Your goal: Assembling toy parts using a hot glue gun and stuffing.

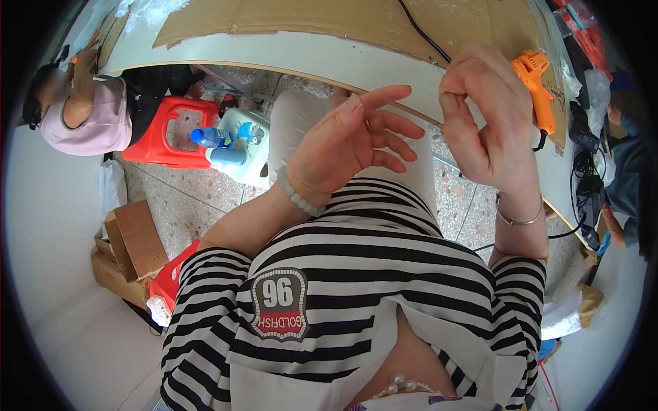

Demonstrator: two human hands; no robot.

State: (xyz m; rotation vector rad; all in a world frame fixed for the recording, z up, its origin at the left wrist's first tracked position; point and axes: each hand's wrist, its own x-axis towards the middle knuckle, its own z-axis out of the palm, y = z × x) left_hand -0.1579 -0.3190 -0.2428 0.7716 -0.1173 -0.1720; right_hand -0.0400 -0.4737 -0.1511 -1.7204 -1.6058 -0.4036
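My left hand [349, 140] is held over my lap, palm up, with its fingers spread and nothing in them. Just short of the table edge, my right hand [490, 116] is raised with its fingers curled and the thumb pressed to the fingertips in a pinch. Anything between those fingertips is too small or hidden to make out. The two hands are apart. Close beyond the right hand, an orange glue gun [538, 89] lies on the table, touched by neither hand. A brown cardboard sheet [329, 17] covers part of the white tabletop [288, 51].
A black cable [423, 31] runs across the cardboard. Black power adapters and wires [586, 164] hang at the table's right. To the left are a red stool [161, 133], a pale green stool [257, 161] bearing a bottle [211, 138], a seated person [89, 116] and cardboard boxes [133, 240]. Another person [624, 171] is far right.
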